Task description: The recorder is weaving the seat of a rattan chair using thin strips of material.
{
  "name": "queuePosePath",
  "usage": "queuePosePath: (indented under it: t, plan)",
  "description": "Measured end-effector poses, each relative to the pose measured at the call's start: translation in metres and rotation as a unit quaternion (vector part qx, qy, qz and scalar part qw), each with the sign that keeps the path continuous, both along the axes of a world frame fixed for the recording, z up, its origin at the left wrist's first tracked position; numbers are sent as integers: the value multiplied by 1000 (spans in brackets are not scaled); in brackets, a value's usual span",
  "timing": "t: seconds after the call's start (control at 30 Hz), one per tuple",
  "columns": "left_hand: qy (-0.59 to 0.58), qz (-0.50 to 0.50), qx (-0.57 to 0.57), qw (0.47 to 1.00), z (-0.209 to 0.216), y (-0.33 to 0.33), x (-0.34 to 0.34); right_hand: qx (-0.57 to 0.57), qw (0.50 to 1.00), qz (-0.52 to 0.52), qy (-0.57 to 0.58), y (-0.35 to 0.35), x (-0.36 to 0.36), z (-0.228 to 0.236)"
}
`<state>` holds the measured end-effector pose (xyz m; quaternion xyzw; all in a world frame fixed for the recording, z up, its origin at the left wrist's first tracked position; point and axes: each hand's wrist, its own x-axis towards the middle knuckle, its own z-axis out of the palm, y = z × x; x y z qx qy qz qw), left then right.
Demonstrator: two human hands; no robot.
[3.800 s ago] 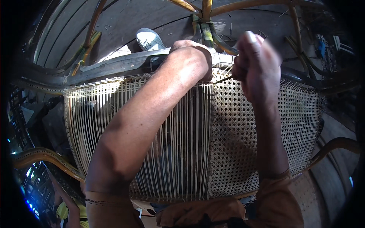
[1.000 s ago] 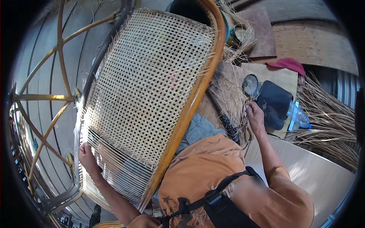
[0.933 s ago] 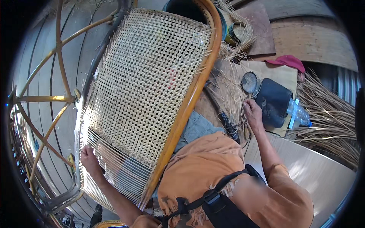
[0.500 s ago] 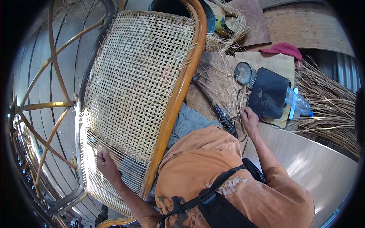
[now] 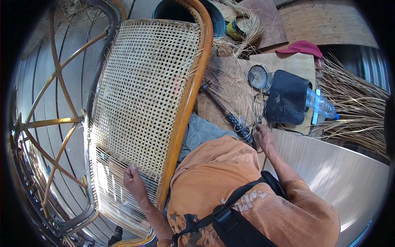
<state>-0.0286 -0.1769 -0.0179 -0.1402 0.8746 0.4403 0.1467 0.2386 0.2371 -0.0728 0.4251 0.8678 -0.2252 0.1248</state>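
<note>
A curved cane panel (image 5: 144, 99) in an orange-brown rattan frame (image 5: 189, 107) leans across my left side. Its upper part is woven in an open mesh. Lower down, parallel strands (image 5: 119, 206) run across without that mesh. Above these strands is my left hand (image 5: 135, 183), its fingers curled closed and thumb up; whatever it may hold is too fine to see. My right hand (image 5: 265, 138) is closed beside the patterned grip of a hammer (image 5: 226, 111) lying on a board. Its fingertips are at something thin and dark that I cannot make out.
Loose cane strips (image 5: 242, 86) litter the board. Beyond my right hand are a black pouch (image 5: 288, 99), a clear bottle (image 5: 323, 108), a round dish (image 5: 258, 77) and a red cap (image 5: 302, 48). Long cane bundles (image 5: 358, 111) lie far right. A dark bucket (image 5: 214, 20) stands behind the panel.
My left hand has moved right over the strands, toward the panel's near rail. My right hand has come slightly nearer to me, past the hammer grip. The whole view has shifted a little.
</note>
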Motion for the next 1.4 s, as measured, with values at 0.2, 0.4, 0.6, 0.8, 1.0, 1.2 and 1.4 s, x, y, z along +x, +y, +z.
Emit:
queuePosePath:
  t: [0.2, 0.4, 0.6, 0.8, 1.0, 1.2, 1.4]
  plan:
    - [11, 7, 7, 1000, 5, 5, 8, -34, 998, -45, 23, -24, -40, 14]
    - [24, 14, 29, 999, 11, 7, 13, 47, 993, 111, 1, -37, -63, 7]
    - [37, 8, 36, 999, 10, 3, 19, 72, 997, -17, -10, 24, -65, 31]
    - [16, 27, 25, 999, 12, -3, 26, 195, 975, -28, 105, 14, -84, 31]
    - [62, 21, 30, 997, 9, -2, 30, 19, 993, 113, -27, -42, -93, 9]
    - [45, 27, 54, 997, 13, -5, 41, 150, 983, 88, -66, -5, -64, 26]
    - [59, 3, 32, 998, 16, -5, 44, 232, 971, 22, -56, 7, -60, 41]
